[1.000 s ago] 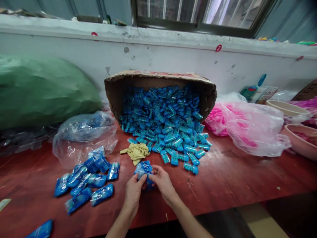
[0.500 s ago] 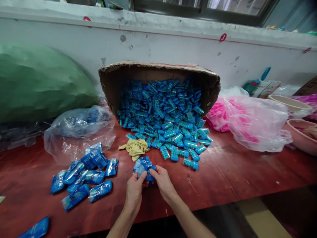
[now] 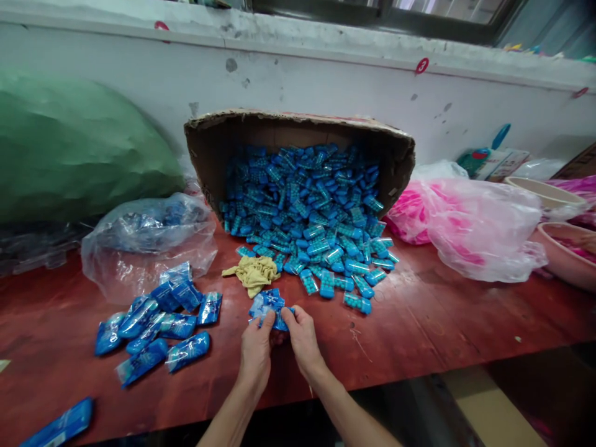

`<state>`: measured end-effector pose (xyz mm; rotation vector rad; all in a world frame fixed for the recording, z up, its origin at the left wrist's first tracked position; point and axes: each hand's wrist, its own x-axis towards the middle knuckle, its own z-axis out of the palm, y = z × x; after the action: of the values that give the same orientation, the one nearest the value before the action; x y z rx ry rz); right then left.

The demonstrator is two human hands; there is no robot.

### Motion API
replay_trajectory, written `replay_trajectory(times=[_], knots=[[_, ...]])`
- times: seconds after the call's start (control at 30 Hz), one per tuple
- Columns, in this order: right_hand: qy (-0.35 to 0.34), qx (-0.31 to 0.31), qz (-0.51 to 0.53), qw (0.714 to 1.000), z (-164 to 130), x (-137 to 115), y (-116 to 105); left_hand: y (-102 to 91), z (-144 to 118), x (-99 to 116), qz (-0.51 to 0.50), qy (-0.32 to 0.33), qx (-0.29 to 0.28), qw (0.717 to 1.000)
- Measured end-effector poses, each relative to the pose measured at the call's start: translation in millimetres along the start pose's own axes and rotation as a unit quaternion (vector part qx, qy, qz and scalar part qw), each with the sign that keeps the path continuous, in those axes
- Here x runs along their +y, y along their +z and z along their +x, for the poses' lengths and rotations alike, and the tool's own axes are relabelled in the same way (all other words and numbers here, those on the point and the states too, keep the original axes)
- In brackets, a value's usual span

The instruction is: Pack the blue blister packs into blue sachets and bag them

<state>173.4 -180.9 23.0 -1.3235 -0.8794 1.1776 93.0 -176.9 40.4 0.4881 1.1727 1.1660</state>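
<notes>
Thumbs and fingers of my left hand and my right hand close on a small blue plastic packet between them, near the table's front edge. Just beyond it lie flat blue packets, partly overlapping the held one. A crumpled yellow cloth-like piece rests behind these. Farther back, a cardboard box on its side spills many small clear containers with blue ends and blue-green beads inside. Several filled blue packets are heaped on the left.
A big green sack and a clear plastic bag stand at the left. On the right are a pink-and-white bag and a pink basin. One packet lies at the front left of the red table.
Both hands have shifted slightly, still pinching the packet; my left hand is now closer to my right. The view has tilted a little. The other things stay where they were.
</notes>
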Motion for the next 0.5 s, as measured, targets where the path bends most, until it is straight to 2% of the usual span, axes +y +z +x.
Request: replay_trajectory(times=[0.1,0.17,0.23,0.27,0.33,0.37,0.4,0.43,0.5], knots=[[-0.023,-0.026,-0.065,0.997,1.6,-5.9,-8.2,-4.5,-5.5,7.2,0.009,-0.048,-0.047,0.998],[-0.038,-0.048,-0.09,0.994,7.0,-14.8,-17.1,-9.7,-7.0,10.3,0.01,-0.067,-0.053,0.996],[-0.069,-0.037,-0.165,0.983,17.2,-25.7,-26.9,-14.9,-7.4,11.3,0.0,-0.083,-0.044,0.996],[-0.099,-0.009,-0.27,0.958,23.9,-30.8,-31.3,-17.0,-7.6,11.2,-0.006,-0.093,-0.039,0.995],[-0.102,0.056,-0.503,0.856,38.5,-37.9,-37.3,-19.3,-8.7,11.1,-0.017,-0.119,-0.028,0.992],[-0.087,0.065,-0.577,0.81,45.2,-39.5,-38.9,-19.6,-9.8,11.3,-0.022,-0.135,-0.02,0.99],[-0.075,0.066,-0.613,0.783,50.7,-39.8,-39.6,-19.4,-11.0,11.9,-0.027,-0.153,-0.014,0.988],[-0.065,0.059,-0.632,0.77,54.7,-39.4,-39.8,-19.1,-12.3,12.9,-0.033,-0.171,-0.007,0.985],[-0.064,0.037,-0.634,0.769,58.1,-37.8,-40.9,-18.8,-14.8,15.4,-0.048,-0.201,0.004,0.978]])
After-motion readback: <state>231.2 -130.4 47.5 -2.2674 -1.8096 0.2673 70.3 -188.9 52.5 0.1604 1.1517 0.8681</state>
